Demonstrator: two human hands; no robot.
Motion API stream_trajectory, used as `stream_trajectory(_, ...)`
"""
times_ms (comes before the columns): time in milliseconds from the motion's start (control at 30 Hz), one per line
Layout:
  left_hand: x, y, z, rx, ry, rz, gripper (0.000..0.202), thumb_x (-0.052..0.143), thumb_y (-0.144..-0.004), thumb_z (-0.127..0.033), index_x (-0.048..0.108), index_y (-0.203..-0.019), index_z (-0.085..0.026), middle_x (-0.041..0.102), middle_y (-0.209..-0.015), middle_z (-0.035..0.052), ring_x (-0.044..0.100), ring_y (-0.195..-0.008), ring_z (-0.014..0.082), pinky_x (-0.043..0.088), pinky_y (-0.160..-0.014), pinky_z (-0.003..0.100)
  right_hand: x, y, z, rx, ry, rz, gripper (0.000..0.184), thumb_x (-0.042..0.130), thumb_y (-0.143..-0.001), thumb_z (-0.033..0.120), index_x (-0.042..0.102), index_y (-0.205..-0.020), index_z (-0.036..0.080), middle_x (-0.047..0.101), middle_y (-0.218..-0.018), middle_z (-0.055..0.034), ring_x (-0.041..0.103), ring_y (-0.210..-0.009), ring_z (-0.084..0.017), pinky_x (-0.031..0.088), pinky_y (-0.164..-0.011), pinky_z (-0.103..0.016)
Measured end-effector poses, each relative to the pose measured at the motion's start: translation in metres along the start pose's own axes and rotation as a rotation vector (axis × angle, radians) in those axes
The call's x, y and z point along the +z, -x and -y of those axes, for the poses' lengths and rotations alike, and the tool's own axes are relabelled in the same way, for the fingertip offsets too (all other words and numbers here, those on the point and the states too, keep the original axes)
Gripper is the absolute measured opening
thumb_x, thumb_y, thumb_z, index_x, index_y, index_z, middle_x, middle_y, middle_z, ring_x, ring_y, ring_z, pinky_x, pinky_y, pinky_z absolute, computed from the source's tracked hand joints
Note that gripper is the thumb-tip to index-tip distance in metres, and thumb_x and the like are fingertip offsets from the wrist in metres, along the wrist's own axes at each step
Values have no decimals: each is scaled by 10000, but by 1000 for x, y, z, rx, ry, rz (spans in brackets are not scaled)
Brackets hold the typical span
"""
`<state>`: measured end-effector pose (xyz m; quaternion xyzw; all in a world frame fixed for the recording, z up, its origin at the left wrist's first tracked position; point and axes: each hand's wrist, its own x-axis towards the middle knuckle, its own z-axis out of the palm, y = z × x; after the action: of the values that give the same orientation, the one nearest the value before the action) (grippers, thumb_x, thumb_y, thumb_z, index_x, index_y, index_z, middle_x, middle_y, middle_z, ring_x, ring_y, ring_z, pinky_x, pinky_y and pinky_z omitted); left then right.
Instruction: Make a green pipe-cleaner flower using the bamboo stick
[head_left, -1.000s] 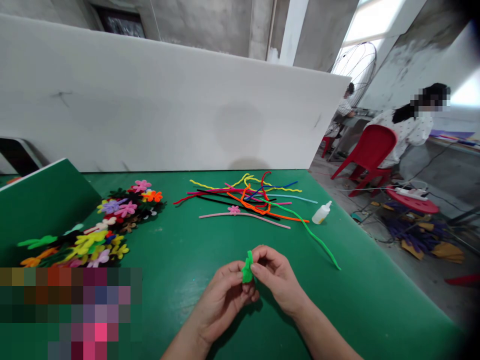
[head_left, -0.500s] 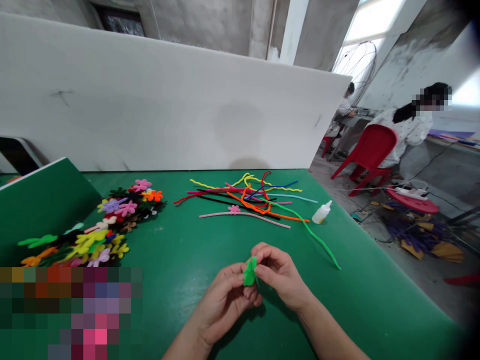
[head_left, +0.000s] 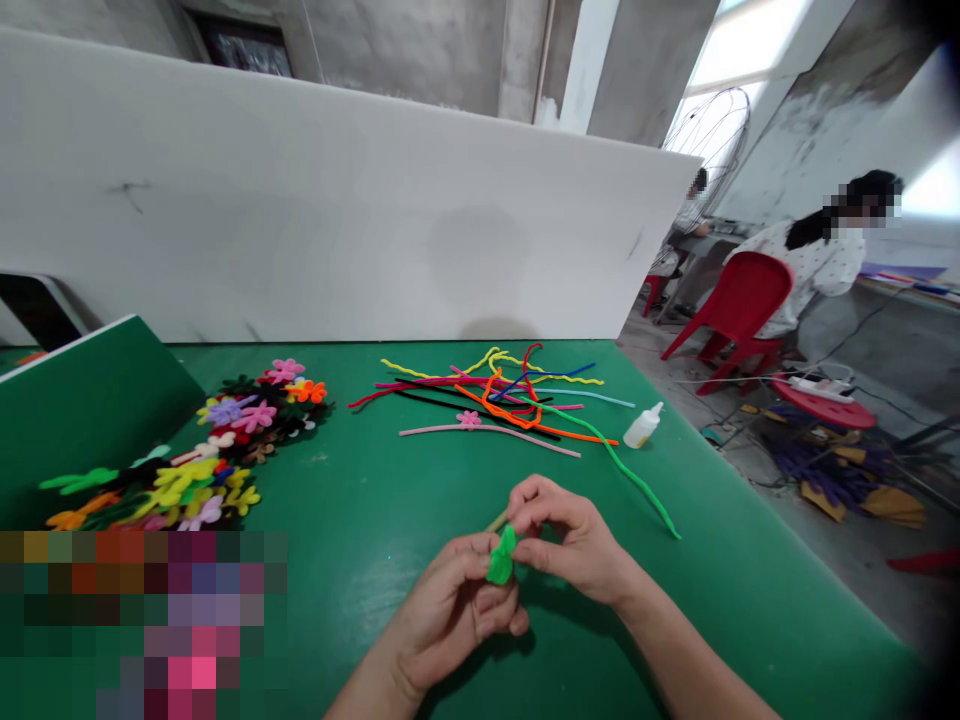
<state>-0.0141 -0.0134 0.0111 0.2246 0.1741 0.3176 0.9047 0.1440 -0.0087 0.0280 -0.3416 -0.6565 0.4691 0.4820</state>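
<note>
left hand [head_left: 450,612]: curled, thumb and fingers closed on the lower part of the green piece [head_left: 499,562].
right hand [head_left: 576,545]: knuckles up, fingertips pinched on the upper edge of the same piece.
hands: together, meeting at the piece, both clamped on it.
green piece: small, bright green, folded or bunched. It sits between my two hands, off the table [head_left: 360,520]. My fingers hide its exact shape.
pale tip [head_left: 496,521]: thin tan end poking out just behind the piece, by my right fingertips. Can't tell what it is.
step: my read is fingertip shaping, folding or wrapping the piece around something thin. Looks mid-way, not finished.
next move: calls for the left pinch to act as a firm anchor while the right fingers make small, controlled moves. A loose grip would likely let the fold spring open.
ahead of hands: tangle of pipe cleaners [head_left: 510,392], well apart from both hands.
green pipe cleaner [head_left: 631,478]: long, trails out of the tangle toward my right hand, near it but not touching.
glue bottle [head_left: 643,427]: ahead and right of my right hand, lying on its side.
left of hands: pile of felt flowers [head_left: 217,450], well apart.
far right: person on a red chair [head_left: 742,298], away from my table.
</note>
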Motion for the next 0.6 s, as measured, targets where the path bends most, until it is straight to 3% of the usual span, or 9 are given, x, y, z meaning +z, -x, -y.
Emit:
stream_trajectory(267, -4, -1, 3, -12, -1, 16, 135, 426, -720, -96, 547, -685, -145, 340, -435, -82, 325, -358, 55, 413, -583, 325, -9, -2, 3, -75, 184, 62, 166, 656, -702, 189, 661, -865, 221, 536, -853, -20, 533, -741, -122, 450, -651, -254)
stream_trajectory(600, -5, -2, 2, -36, -63, -35, 174, 389, -702, -64, 544, -653, -125, 299, -395, -95, 330, -331, 50, 440, -602, 340, -18, -6, 13, -59, 442, 281, 116, 602, -767, 235, 671, -849, 192, 580, -787, -21, 555, -716, -115, 436, -647, -218)
